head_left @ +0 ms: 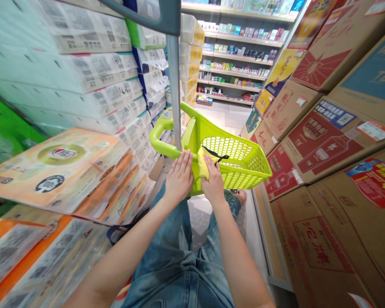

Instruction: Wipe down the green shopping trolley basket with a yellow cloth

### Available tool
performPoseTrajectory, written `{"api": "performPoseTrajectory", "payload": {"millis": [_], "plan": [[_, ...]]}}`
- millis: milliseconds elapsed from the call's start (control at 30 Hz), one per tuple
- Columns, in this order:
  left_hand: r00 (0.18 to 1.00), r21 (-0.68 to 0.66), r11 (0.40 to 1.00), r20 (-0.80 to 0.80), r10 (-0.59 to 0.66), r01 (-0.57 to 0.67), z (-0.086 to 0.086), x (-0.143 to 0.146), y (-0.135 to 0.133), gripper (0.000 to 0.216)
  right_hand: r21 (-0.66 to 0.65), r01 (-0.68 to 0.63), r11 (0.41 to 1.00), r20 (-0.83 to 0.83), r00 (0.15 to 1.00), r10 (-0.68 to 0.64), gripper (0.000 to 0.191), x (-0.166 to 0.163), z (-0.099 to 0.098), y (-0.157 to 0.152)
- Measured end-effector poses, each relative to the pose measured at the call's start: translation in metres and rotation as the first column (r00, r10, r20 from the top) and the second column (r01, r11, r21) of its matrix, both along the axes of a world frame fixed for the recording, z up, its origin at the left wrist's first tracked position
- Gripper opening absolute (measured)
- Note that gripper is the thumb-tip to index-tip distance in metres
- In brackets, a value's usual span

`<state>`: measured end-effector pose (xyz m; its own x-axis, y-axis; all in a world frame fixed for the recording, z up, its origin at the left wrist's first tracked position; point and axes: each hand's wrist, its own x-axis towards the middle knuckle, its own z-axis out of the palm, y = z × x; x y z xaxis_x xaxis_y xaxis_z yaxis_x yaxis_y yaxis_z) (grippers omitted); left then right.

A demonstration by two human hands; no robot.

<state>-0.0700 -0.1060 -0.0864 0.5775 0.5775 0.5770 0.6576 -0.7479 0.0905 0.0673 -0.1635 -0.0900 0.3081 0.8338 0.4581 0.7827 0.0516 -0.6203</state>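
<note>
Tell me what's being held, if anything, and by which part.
A yellow cloth, by its near side, away from the black edge, in the right hand. The left hand lies flat on the green basket.

Green basket [246,181]: top open, way in from above, widest toward right end. Grey pole [175,90] rises at left end, bars sideways sweep. Left hand [180,174], right hand [213,177] with yellow cloth [204,161] crowd near-left edge. Beyond right end, carton stack [324,132]; gap unclear. Floor [223,114] open past far edge.
</note>
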Motion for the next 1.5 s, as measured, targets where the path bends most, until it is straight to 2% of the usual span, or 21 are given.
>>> {"api": "performPoseTrajectory", "payload": {"millis": [200,267,333,400,533,667,800,967,1033,1100,1167,1267,1333,1400,1500], "plan": [[1.000,-0.008,1.000,0.016,-0.002,0.002,0.000,0.001,0.000,0.069,-0.022,0.206,0.978,-0.021,0.978,-0.207,0.067,0.054,-0.031,-0.030],[1.000,-0.003,1.000,0.015,-0.002,0.002,0.001,0.001,-0.001,0.069,-0.018,0.289,0.957,-0.060,0.955,-0.289,0.063,0.061,-0.035,-0.032],[1.000,0.000,1.000,0.016,0.000,0.000,0.001,0.001,-0.001,0.069,-0.011,0.327,0.945,-0.086,0.941,-0.326,0.060,0.054,-0.033,-0.025],[1.000,-0.002,1.000,0.014,0.005,-0.005,0.002,0.000,-0.001,0.069,0.000,0.283,0.959,-0.073,0.957,-0.282,0.061,0.035,-0.025,-0.012],[1.000,-0.004,1.000,-0.025,-0.013,0.012,0.004,-0.003,0.000,0.069,0.027,0.056,0.998,-0.005,0.998,-0.056,0.065,-0.013,0.001,0.012],[0.999,-0.001,1.000,-0.044,-0.018,0.018,0.007,-0.005,0.000,0.069,0.015,-0.033,0.999,0.024,0.999,0.033,0.068,-0.024,0.010,0.012],[0.999,-0.006,1.000,-0.034,-0.013,0.012,0.008,-0.004,-0.001,0.068,-0.012,0.012,1.000,0.055,0.998,-0.012,0.074,0.008,-0.010,-0.009],[0.999,0.005,1.000,-0.039,0.005,-0.005,0.007,-0.002,-0.001,0.067,-0.041,0.215,0.976,0.027,0.976,-0.214,0.068,0.066,-0.041,-0.040],[0.999,0.006,1.000,-0.042,0.007,-0.007,0.006,-0.002,0.000,0.066,-0.054,0.289,0.956,0.008,0.957,-0.289,0.065,0.077,-0.044,-0.044],[0.999,0.006,1.000,-0.044,0.010,-0.009,0.006,-0.002,-0.001,0.067,-0.071,0.324,0.943,-0.006,0.946,-0.325,0.063,0.072,-0.039,-0.039],[0.999,0.003,1.000,-0.046,0.015,-0.015,0.006,-0.002,-0.001,0.067,-0.077,0.287,0.955,-0.009,0.957,-0.289,0.062,0.053,-0.027,-0.025],[0.999,0.001,1.000,-0.052,0.009,-0.009,0.006,-0.003,-0.001,0.068,-0.043,0.104,0.994,0.005,0.995,-0.103,0.064,0.012,-0.005,0.001],[0.999,0.004,1.000,-0.053,-0.003,0.003,0.007,-0.004,-0.001,0.069,-0.005,-0.009,1.000,0.019,1.000,0.009,0.065,-0.011,0.007,0.012],[0.999,0.004,1.000,-0.051,-0.008,0.008,0.007,-0.004,-0.001,0.070,0.013,-0.055,0.998,0.030,0.998,0.055,0.066,-0.021,0.012,0.016],[0.998,0.002,1.000,-0.055,0.004,-0.004,0.008,-0.004,-0.001,0.068,-0.008,-0.051,0.999,0.049,0.997,0.051,0.072,-0.011,0.006,0.007]]}}
